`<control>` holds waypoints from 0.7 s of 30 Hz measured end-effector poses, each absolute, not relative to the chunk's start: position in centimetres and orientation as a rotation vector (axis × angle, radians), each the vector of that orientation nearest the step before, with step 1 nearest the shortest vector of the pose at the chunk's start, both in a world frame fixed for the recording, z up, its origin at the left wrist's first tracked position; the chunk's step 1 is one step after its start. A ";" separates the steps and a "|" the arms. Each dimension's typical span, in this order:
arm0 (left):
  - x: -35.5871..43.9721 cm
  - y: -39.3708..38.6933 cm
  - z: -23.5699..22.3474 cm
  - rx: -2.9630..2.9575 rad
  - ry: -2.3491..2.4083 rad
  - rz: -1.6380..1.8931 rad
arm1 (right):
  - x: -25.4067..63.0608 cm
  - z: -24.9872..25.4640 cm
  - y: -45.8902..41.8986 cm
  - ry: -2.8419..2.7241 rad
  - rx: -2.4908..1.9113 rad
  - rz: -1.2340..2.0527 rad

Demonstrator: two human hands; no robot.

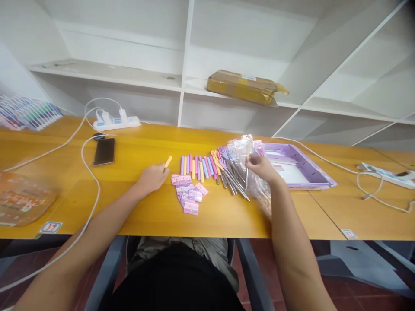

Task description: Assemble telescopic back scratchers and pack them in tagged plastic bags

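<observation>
My left hand (153,178) is closed around a yellow handle sleeve (168,162), whose top end sticks out past the fingers. To its right lies a row of pink, purple, blue and yellow handle sleeves (195,166). Nearer me, small pink and purple printed cards (191,208) are loosely spread. My right hand (262,166) pinches a back scratcher (247,179) upright, its thin metal rod pointing down and a bit of yellow showing above the fingers. Beside it is a pile of back scratchers (234,177) with coloured claw heads, next to clear plastic bags (240,146).
A purple tray (319,172) stands right of the bags. A phone (104,152), a power strip (117,122) and a white cable are at left, with an orange bag (26,198). A taped carton (243,86) sits on the shelf behind; another power strip (389,173) lies far right.
</observation>
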State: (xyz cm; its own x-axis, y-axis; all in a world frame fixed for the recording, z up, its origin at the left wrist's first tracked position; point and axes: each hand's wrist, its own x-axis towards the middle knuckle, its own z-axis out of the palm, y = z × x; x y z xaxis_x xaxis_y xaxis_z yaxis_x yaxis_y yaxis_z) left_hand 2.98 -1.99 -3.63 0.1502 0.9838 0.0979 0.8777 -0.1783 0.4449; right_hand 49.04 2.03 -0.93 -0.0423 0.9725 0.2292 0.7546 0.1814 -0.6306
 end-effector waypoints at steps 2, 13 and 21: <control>3.5 -2.6 -3.5 2.167 1.773 0.471 | 49.2 1.4 2.1 -1.832 -1.592 0.337; 5.3 -4.6 -3.0 2.324 1.340 0.654 | 36.9 2.9 0.1 -1.215 -0.919 0.847; 5.1 -4.9 -2.5 2.293 1.303 0.639 | 34.8 -2.2 1.0 -0.913 -0.796 1.233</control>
